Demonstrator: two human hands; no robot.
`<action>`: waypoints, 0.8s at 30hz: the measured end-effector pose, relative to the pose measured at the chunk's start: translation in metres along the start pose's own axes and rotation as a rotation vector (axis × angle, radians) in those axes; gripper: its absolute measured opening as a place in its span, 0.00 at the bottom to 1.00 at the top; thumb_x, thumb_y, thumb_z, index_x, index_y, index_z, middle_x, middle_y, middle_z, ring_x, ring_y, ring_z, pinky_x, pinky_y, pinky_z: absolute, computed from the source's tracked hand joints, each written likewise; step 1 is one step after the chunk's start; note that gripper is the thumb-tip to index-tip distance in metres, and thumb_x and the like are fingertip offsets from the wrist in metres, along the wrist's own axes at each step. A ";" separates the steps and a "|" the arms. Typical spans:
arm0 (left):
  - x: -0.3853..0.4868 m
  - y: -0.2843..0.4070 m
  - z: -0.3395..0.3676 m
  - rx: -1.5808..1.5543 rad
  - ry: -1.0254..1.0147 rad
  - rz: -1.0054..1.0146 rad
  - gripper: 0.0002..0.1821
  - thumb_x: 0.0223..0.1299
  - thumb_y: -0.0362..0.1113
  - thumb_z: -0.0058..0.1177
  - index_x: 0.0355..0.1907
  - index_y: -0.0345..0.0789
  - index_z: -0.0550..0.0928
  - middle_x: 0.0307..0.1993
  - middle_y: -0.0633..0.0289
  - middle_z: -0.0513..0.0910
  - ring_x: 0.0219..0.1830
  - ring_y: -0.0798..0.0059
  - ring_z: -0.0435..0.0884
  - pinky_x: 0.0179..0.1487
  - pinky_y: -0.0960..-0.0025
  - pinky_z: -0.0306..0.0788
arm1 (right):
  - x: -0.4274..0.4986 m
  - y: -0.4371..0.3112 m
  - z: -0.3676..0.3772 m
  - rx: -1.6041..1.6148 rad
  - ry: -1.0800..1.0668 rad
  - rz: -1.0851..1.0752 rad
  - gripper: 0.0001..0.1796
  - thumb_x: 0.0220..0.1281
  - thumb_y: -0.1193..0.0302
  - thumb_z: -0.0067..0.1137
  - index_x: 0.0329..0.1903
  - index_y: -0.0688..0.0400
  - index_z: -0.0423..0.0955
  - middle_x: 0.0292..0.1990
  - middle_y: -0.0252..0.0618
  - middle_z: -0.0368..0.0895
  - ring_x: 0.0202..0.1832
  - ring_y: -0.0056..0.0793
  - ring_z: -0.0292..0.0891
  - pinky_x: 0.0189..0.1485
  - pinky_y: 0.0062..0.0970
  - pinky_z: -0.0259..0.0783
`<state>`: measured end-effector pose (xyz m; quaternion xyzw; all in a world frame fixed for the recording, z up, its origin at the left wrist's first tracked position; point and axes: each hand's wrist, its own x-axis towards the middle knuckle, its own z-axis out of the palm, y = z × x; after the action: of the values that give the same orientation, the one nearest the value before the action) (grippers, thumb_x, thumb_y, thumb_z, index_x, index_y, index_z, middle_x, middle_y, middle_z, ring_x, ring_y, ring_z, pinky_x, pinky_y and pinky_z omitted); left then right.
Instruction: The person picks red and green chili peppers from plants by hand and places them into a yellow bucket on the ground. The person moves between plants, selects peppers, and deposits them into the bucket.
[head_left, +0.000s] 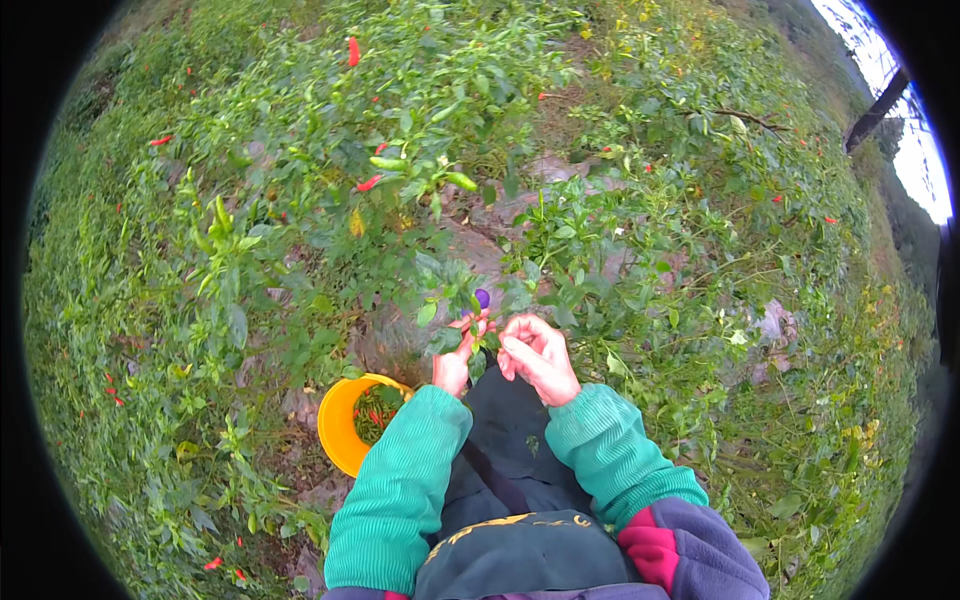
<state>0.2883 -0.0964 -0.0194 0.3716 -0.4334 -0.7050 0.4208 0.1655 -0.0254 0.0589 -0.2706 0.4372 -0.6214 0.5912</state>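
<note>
My left hand (454, 364) is at a leafy chili plant stem in the middle of the view, partly behind leaves (444, 340). A purple round thing (481, 298) shows at its fingertips; what it is I cannot tell. Close on its right, my right hand (536, 358) has its fingers curled and thumb against them; whether anything small is between them cannot be made out. Below left of the hands stands a yellow bucket (341, 427), with green and red chili peppers (373, 417) inside, partly hidden by my left sleeve.
Dense chili plants surround me, with green peppers (388, 163) and red peppers (353, 52) on them. Plastic sheeting (480, 251) covers the ground between plants. A bare branch (750, 118) lies at the upper right. My dark apron (525, 555) is below the hands.
</note>
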 end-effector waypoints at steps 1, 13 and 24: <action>0.000 -0.002 0.005 0.099 -0.026 0.105 0.10 0.59 0.32 0.52 0.42 0.31 0.79 0.38 0.62 0.80 0.38 0.77 0.77 0.45 0.71 0.69 | 0.006 -0.008 0.009 -0.184 0.151 -0.041 0.08 0.56 0.76 0.57 0.37 0.61 0.68 0.24 0.34 0.73 0.21 0.20 0.69 0.22 0.19 0.64; -0.005 0.009 -0.005 -0.198 0.041 -0.101 0.07 0.58 0.25 0.50 0.39 0.26 0.77 0.36 0.60 0.80 0.38 0.77 0.78 0.44 0.77 0.71 | 0.009 0.051 0.010 -0.515 0.396 -0.580 0.08 0.52 0.81 0.57 0.37 0.64 0.75 0.23 0.35 0.78 0.20 0.20 0.71 0.22 0.24 0.66; 0.001 0.038 -0.005 -0.048 -0.360 -0.054 0.11 0.60 0.33 0.51 0.43 0.30 0.74 0.46 0.58 0.77 0.49 0.73 0.75 0.53 0.73 0.68 | 0.014 0.035 -0.036 0.248 0.160 -0.004 0.04 0.58 0.78 0.54 0.36 0.65 0.76 0.26 0.39 0.78 0.21 0.21 0.70 0.22 0.19 0.65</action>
<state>0.3023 -0.1088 0.0139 0.2408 -0.4744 -0.7814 0.3262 0.1506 -0.0280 0.0089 -0.1460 0.4022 -0.6913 0.5823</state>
